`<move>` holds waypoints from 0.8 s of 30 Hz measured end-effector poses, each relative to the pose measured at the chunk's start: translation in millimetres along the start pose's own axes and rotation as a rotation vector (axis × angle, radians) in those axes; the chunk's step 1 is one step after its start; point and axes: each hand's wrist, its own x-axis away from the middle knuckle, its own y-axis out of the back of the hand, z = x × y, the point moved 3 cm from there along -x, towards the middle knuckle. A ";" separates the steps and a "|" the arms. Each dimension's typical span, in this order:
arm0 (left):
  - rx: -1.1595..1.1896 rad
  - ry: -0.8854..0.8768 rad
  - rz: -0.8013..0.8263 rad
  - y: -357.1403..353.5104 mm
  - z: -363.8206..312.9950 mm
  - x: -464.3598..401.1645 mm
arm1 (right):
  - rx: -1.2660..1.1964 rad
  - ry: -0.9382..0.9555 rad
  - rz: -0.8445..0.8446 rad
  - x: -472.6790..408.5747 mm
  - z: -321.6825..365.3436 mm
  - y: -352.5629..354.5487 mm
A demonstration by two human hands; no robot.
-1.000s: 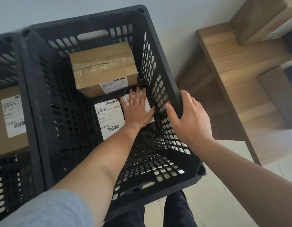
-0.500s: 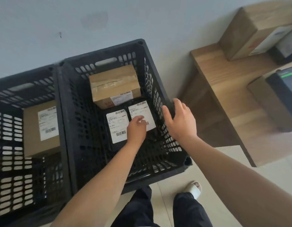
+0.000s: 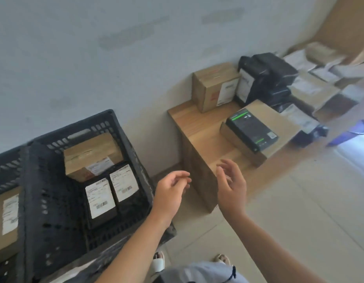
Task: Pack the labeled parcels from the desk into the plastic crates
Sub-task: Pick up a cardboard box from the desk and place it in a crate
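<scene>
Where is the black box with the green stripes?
In the head view, the black box with green stripes lies on a flat cardboard parcel on the wooden desk, right of the crates, just beyond both empty hands.

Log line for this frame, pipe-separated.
left hand empty | right hand empty | crate holds three parcels | desk parcels remain

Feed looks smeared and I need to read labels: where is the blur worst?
Head view: motion blur throughout; far right parcels on the wooden desk smear worst, with blue-white glare at the right edge; white labels in the black plastic crate show as shapes, text unreadable.
</scene>
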 end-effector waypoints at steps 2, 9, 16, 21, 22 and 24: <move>-0.046 -0.004 0.097 -45.5 -3.4 0.1 | -0.041 -0.020 -0.109 -5.8 -9.2 48.6; -0.176 -0.004 0.297 -178.8 1.0 10.0 | -0.164 -0.151 -0.344 -16.0 -57.6 180.9; -0.250 -0.004 0.363 -249.8 -9.1 -4.4 | -0.224 -0.233 -0.460 -26.2 -80.0 258.2; -0.251 0.008 0.398 -315.3 -18.3 -26.7 | -0.249 -0.274 -0.475 -66.8 -94.4 291.7; -0.243 0.011 0.407 -330.8 -21.8 -33.6 | -0.251 -0.280 -0.467 -79.0 -95.4 298.6; -0.241 -0.001 0.425 -363.9 -31.2 -51.2 | -0.227 -0.279 -0.456 -107.7 -96.0 314.9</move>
